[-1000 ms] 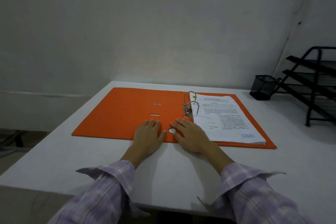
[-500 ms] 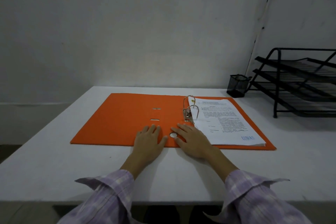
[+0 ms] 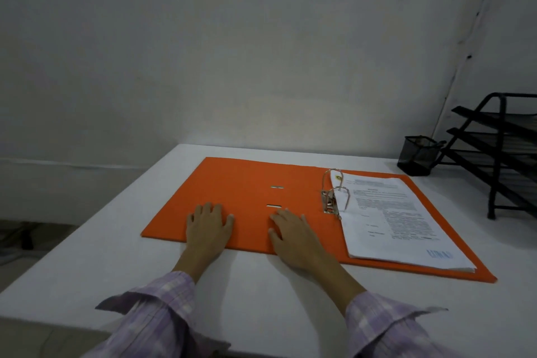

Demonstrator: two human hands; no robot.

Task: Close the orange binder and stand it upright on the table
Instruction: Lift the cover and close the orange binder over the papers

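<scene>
The binder lies open and flat near the desk's front edge, long axis left–right. The left hand is flat on the empty left cover, grasping nothing; the right hand likewise — nearer the rings. That cover likely folds rightward over the papers.

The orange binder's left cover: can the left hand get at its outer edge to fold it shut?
Probably yes. The left hand lies flat on that cover of the orange binder, and nothing stands between it and the edge.
</scene>
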